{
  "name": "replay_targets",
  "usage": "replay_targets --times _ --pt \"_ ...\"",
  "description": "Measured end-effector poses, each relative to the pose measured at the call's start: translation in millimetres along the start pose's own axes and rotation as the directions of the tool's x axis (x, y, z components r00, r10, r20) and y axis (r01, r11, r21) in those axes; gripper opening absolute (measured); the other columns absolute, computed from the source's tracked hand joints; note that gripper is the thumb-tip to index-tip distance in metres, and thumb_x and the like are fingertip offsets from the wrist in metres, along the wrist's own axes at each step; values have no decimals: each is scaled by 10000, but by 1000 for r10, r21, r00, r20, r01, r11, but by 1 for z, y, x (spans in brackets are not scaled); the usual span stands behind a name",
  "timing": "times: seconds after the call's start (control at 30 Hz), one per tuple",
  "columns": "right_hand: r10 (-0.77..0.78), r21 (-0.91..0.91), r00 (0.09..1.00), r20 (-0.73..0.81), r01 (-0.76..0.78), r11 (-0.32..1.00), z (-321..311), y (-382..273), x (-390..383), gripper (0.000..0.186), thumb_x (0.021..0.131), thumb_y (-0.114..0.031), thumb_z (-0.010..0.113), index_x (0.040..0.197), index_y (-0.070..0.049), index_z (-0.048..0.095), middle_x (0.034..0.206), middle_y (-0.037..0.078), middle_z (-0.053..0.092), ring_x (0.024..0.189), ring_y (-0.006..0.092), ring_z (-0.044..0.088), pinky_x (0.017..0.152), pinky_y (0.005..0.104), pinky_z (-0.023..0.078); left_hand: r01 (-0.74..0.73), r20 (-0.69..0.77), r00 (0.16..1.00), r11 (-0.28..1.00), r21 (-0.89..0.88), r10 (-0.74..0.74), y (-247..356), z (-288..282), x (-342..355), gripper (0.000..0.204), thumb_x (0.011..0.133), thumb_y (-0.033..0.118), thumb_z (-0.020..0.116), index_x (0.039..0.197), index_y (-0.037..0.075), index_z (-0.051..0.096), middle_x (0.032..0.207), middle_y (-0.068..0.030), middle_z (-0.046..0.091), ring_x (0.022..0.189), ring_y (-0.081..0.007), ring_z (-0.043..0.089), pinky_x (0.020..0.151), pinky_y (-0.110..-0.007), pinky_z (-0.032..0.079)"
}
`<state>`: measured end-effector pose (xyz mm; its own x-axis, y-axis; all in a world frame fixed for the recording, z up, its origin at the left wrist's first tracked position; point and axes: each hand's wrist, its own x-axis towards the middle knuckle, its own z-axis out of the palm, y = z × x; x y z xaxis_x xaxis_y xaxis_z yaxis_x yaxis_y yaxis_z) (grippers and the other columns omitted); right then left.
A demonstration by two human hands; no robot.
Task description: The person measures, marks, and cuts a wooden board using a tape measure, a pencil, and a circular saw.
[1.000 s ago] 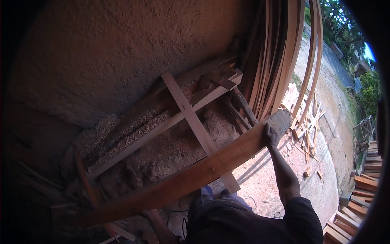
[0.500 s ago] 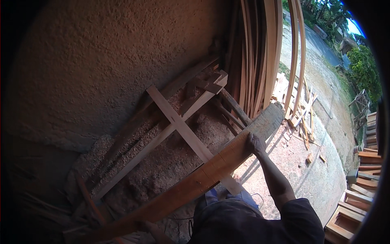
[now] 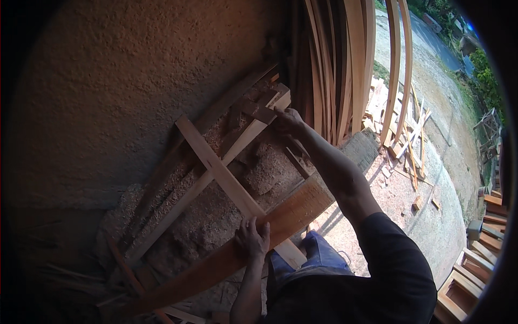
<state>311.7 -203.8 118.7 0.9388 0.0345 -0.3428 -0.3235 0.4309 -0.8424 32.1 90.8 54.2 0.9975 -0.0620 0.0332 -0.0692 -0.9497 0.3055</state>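
A wide reddish-brown plank (image 3: 216, 270) slants from lower left to mid right, across a pale crosspiece (image 3: 197, 141). My left hand (image 3: 252, 237) grips the middle of the plank, fingers over its far edge and thumb apart. Farther off, my right hand (image 3: 288, 121) is closed at the end of a short dark wooden piece (image 3: 263, 114). That piece lies across a long pale batten (image 3: 186, 200), near its far end. The right fingertips are partly hidden. Crosspiece and batten form an X over a shavings-covered surface.
Tall boards (image 3: 350, 65) lean upright behind my right arm. Offcuts (image 3: 415, 146) litter the sunlit ground on the right. Stacked wooden frames (image 3: 458, 286) stand at the right rim. A rough wall (image 3: 135, 81) rises on the left.
My right hand has let go of the plank and moved up-left to the short wooden piece. My left hand has moved up along the plank from its lower end to its middle.
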Motion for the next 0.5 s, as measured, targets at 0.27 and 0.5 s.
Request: replay_targets --times 0.27,0.5 --pt "65 -259 954 -292 -144 955 4 39 88 300 934 -303 698 815 -31 657 667 54 637 545 141 597 485 319 465 -17 -18 1000 998 57 18 8 -4 1 513 920 539 643 1230 132 609 1294 -153 568 1153 -379 577 966 -554 449" --pt "-63 -201 967 -247 13 980 -43 -11 57 294 948 -227 690 1034 54 697 947 126 705 848 215 728 728 325 636 7 -75 997 998 57 -3 5 -1 -4 509 912 559 643 1212 148 622 1274 -130 577 1113 -373 587 942 -548 456"
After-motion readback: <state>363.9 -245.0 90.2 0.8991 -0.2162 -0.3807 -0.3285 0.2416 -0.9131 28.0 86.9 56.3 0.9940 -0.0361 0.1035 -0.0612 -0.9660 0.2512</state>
